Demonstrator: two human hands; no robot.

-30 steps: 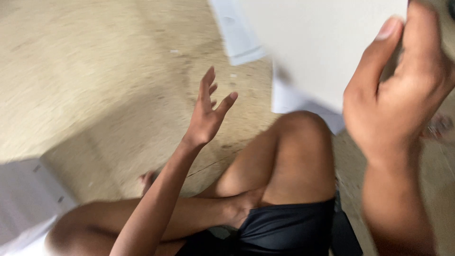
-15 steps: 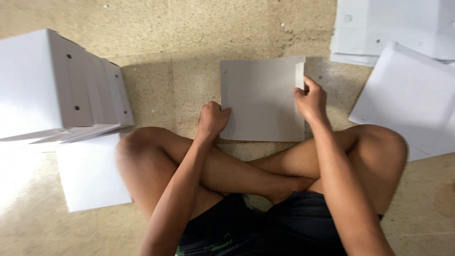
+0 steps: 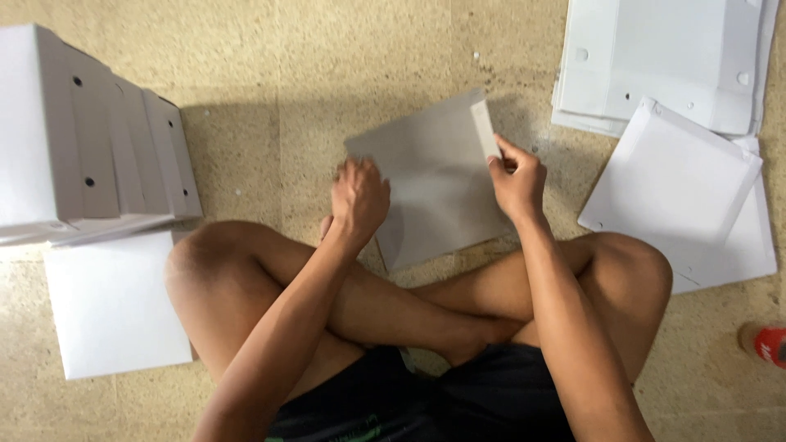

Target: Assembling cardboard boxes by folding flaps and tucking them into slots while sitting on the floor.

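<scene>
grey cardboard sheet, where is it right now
In the head view the grey cardboard sheet lies on the floor just ahead of the crossed legs, between the left hand and right hand, which grips its folded flap.
</scene>
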